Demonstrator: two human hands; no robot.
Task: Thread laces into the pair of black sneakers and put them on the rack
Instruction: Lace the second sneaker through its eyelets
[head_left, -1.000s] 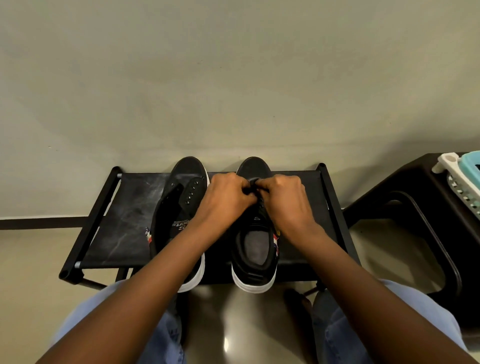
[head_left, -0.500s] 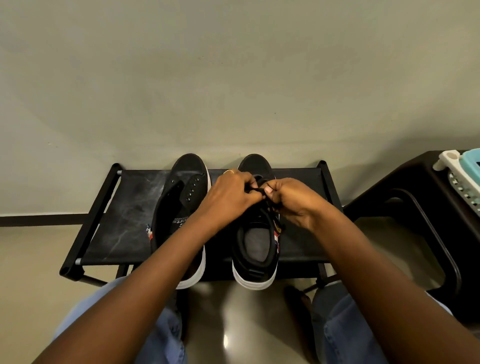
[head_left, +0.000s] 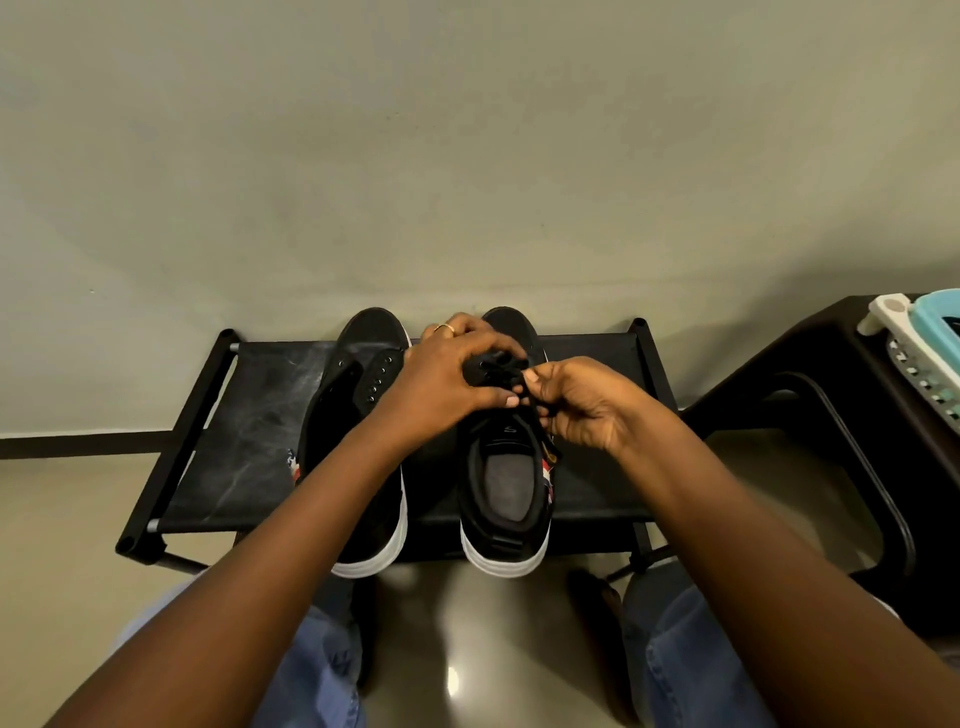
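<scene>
Two black sneakers with white soles stand side by side on a low black rack (head_left: 244, 415), toes toward the wall. The left sneaker (head_left: 358, 395) shows bare eyelets and no lace. My left hand (head_left: 447, 379) lies over the front of the right sneaker (head_left: 506, 493) and pinches the black lace (head_left: 496, 371) there. My right hand (head_left: 582, 405) pinches the same lace just to the right, above the tongue. The hands hide most of the lacing.
A pale wall rises right behind the rack. A dark stool or table (head_left: 831, 415) stands at the right, with a white and teal basket (head_left: 919, 343) on it. My knees in blue jeans (head_left: 691, 649) are at the bottom over a glossy floor.
My right hand has drawn away to the right and toward me with the lace. My left hand has slid forward over the right sneaker's toe.
</scene>
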